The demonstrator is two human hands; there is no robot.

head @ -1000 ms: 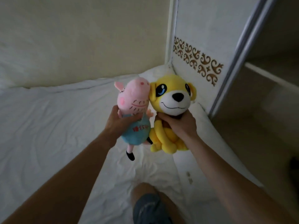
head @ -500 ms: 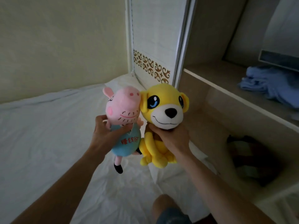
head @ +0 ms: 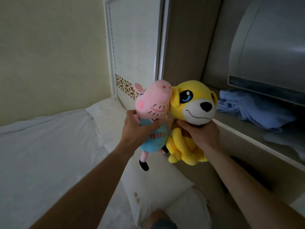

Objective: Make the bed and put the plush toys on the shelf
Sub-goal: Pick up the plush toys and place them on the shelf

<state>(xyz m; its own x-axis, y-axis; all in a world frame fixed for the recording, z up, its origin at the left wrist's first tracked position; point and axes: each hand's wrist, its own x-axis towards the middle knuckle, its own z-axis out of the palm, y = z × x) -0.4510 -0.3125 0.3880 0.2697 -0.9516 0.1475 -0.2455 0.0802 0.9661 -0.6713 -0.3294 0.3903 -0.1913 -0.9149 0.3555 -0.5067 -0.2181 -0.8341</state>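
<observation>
The left hand [head: 137, 129] grips the pink pig plush [head: 152, 116] around its neck and upper body, fingers and thumb curled round the blue shirt, so that the pig hangs upright with its black-tipped leg dangling below. The right hand [head: 200, 135] grips the yellow dog plush [head: 191, 113] just under its white muzzle, fingers wrapped round the neck, the yellow legs bunched beneath the hand. The two toys touch head to head, the pig on the side of the dog away from the shelf [head: 257, 139]. Both are held in the air above the bed [head: 49, 154], with the dog's head level with the shelf's pale front edge and just beside it, not resting on the board. On the shelf, beyond the dog, lies a folded blue cloth [head: 254, 109], and above that a grey curved cover [head: 270, 47]. A white pillow [head: 158, 184] lies on the bed below the dog, against the cabinet. Behind the pig stands a white panel [head: 133, 47] with a brown scroll border.
</observation>
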